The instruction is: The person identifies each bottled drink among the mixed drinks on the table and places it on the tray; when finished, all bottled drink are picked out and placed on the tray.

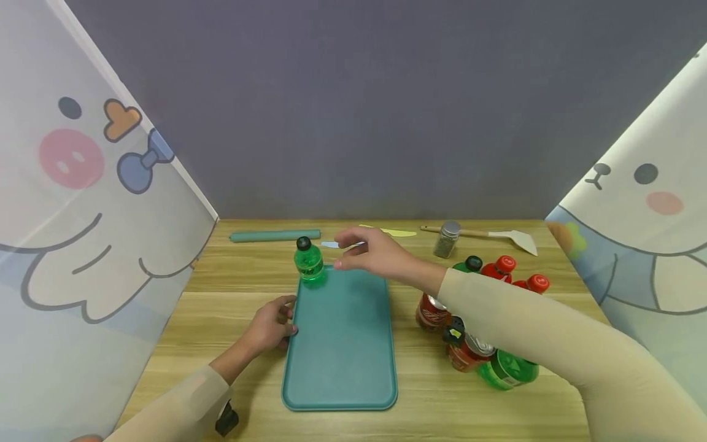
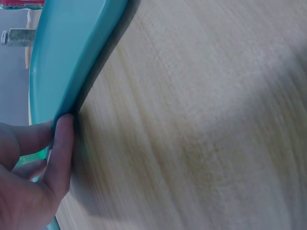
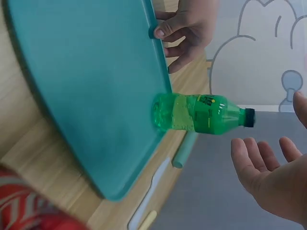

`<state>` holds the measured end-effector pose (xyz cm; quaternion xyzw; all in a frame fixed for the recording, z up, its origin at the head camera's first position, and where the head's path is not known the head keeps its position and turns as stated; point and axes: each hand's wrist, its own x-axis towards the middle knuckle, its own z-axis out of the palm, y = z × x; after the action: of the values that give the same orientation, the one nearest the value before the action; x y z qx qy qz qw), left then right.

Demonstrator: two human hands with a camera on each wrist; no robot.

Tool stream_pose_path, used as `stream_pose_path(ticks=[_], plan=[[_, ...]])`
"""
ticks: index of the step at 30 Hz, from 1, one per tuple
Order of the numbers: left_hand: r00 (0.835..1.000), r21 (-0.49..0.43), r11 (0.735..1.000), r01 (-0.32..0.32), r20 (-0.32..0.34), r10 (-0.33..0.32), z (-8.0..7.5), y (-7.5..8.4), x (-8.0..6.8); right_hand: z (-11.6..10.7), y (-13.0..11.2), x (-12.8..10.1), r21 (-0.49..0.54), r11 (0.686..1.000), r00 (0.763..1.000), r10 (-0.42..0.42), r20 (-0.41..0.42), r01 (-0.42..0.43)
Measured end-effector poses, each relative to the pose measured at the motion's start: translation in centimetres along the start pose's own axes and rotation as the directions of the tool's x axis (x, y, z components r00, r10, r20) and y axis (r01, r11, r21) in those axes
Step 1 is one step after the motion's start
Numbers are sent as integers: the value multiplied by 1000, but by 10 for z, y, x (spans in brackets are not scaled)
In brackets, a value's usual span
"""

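A teal tray (image 1: 342,344) lies on the wooden table, and a green soda bottle (image 1: 310,264) with a black cap stands upright at its far left corner. At the tray's left edge, my left hand (image 1: 267,324) grips the rim, thumb on top; the left wrist view shows fingers against the tray's side. My right hand (image 1: 374,253) hovers above the far right part of the tray, apart from the bottle. Its fingers are loosely bent with nothing between them, as the right wrist view also shows.
Under my right forearm stand red cans (image 1: 432,313), red-capped bottles (image 1: 499,267) and a green bottle (image 1: 508,369). Along the back lie a teal rod (image 1: 275,236), a pale blue knife (image 1: 330,244), a yellow knife (image 1: 399,233) and a spatula (image 1: 519,239), beside a spice jar (image 1: 447,239).
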<state>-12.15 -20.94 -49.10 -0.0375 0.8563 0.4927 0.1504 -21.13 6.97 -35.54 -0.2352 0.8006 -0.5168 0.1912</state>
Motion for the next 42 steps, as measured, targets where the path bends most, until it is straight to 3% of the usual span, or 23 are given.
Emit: stream_pose_path(ticks=[7, 20, 33, 39, 42], plan=[[1000, 2, 1000, 4, -20, -4, 0, -2, 1, -31, -7, -38, -17, 999, 999, -40, -7, 40], [1000, -18, 1000, 5, -15, -5, 1, -5, 0, -84, -5, -107, -81, 994, 988, -80, -131, 69], [1000, -1, 1000, 6, -11, -6, 1, -3, 3, -129, 26, -181, -184, 981, 952, 5, -307, -65], [1000, 12, 1000, 6, -14, -6, 1, -3, 4, -156, 49, -213, -217, 955, 907, 98, -411, -201], [1000, 11, 1000, 9, -18, -9, 1, -4, 4, -165, 58, -223, -244, 943, 884, 95, -458, -227]])
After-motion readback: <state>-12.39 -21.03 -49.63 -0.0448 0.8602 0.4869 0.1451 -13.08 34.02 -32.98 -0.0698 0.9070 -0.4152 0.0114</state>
